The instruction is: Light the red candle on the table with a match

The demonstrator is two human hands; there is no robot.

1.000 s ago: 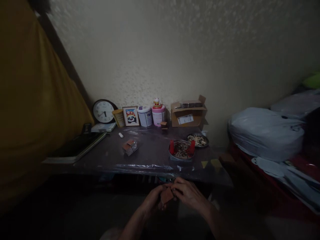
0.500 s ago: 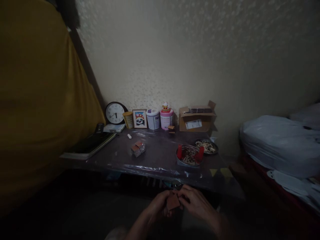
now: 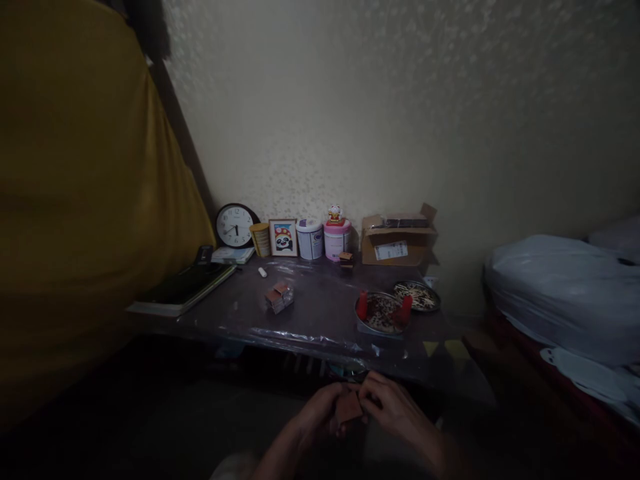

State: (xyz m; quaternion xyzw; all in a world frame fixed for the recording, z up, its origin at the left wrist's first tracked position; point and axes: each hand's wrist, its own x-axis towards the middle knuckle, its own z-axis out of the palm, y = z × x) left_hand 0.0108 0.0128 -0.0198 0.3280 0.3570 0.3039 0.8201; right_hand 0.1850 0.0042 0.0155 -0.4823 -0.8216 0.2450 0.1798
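Both my hands meet low in the view, in front of a dark low table (image 3: 320, 313). My left hand (image 3: 320, 410) and my right hand (image 3: 393, 407) are closed around a small reddish-brown box (image 3: 349, 407), likely a matchbox. On the table stand a metal dish (image 3: 381, 312) with dark bits and two red pieces, and behind it a second dish (image 3: 416, 295) of pale sticks. A small stack of matching boxes (image 3: 279, 296) lies near the table's middle.
Along the wall stand a clock (image 3: 234, 225), a tin (image 3: 259, 239), a framed picture (image 3: 283, 238), two tubs (image 3: 310, 239) and an open cardboard box (image 3: 399, 240). A book (image 3: 183, 290) lies at the left. Yellow cloth (image 3: 75, 200) fills the left side; bagged bundles (image 3: 560, 293) lie right.
The view has drifted left and slightly up, so the table sits further right. My hands stay together on the small box, with only slight finger movement.
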